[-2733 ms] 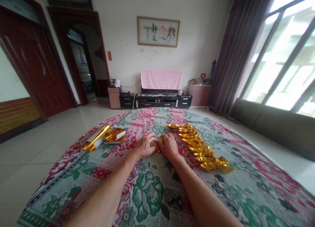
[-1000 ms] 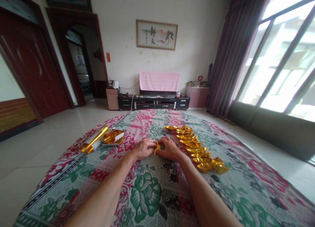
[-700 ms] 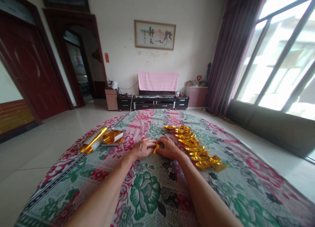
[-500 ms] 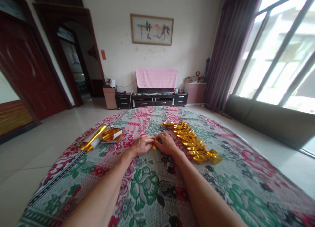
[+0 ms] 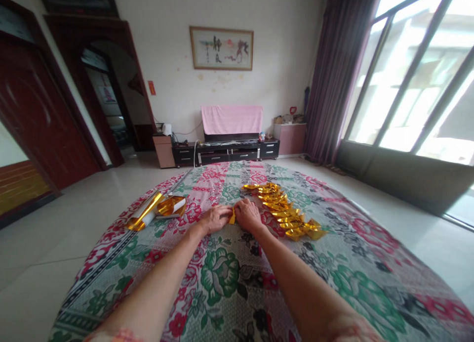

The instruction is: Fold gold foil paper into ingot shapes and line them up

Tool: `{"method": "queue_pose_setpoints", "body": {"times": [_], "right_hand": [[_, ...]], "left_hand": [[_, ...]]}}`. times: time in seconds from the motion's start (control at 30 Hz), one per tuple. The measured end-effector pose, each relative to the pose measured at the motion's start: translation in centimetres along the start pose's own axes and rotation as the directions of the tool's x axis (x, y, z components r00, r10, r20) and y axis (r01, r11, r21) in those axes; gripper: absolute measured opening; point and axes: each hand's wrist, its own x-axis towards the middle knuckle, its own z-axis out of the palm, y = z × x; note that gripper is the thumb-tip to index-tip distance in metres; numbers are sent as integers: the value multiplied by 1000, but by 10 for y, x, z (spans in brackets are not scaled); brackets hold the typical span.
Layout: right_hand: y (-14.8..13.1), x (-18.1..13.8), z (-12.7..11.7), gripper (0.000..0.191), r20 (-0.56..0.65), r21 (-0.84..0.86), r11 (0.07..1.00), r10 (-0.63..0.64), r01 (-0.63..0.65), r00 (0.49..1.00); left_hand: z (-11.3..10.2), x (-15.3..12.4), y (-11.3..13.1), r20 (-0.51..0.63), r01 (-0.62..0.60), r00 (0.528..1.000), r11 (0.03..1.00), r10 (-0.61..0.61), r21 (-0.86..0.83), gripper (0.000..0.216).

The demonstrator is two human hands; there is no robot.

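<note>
A small piece of gold foil paper (image 5: 232, 216) lies at the middle of the round table, partly hidden by my fingers. My left hand (image 5: 217, 218) grips its left side with the fingertips. From the other side my right hand (image 5: 247, 213) is closed on the same piece, the back of the hand facing up. Just right of it runs a row of folded gold foil ingots (image 5: 283, 208), overlapping one another. Over to the left are curled gold foil sheets (image 5: 150, 206) with white undersides.
A flowered cloth (image 5: 220, 275) in green, red and grey covers the table. Beyond it stands a low black cabinet (image 5: 229, 151) with a pink cloth (image 5: 232, 118) above. A purple curtain (image 5: 331, 80) hangs beside the window at right.
The view has turned slightly, shifting the room and the ingots a little leftward. My right hand's fingers have drawn in over the foil piece; my left hand stays in place.
</note>
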Motion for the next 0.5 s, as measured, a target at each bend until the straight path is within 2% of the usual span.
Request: {"method": "queue_pose_setpoints", "body": {"times": [0.13,0.3,0.5], "right_hand": [[-1,4,-2,27,16,3,999,40,-40,999],[4,8,2,26,-12,0,999,44,-44,999],[10,12,1,24,-26,43,999,-7,9,1000]], "left_hand": [[1,0,-1,1,27,1000,1000,-27,-11,26],[4,-1,-3,-34,0,999,1000,-1,-26,26],[7,-4,-4,-77,-17,997,999,15,-34,26]]}}
